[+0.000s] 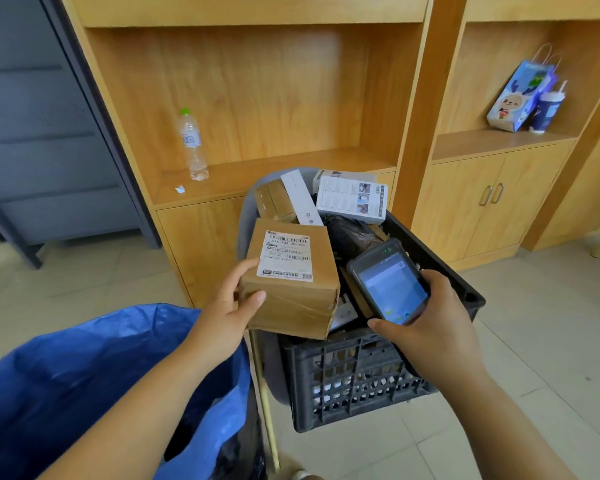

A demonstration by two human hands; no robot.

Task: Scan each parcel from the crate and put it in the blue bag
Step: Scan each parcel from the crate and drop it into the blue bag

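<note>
Over the left rim of the crate (354, 386), gripping the cardboard parcel (291, 296) by its left edge with the left hand (227, 306), thumb and fingers curling round it; probably handling stiff and light; wrapping the right hand (433, 320) round the scanner (390, 285).

Centre, the parcel (291, 299) is matt brown cardboard with a white paper label (286, 254). The crate (354, 379) is matt black plastic lattice. Lower left, the blue bag (84, 368) is crinkled, faintly shiny plastic sheet. The handheld scanner (390, 284) has a glossy screen; the shelving (257, 98) is smooth wood-grain.
</note>
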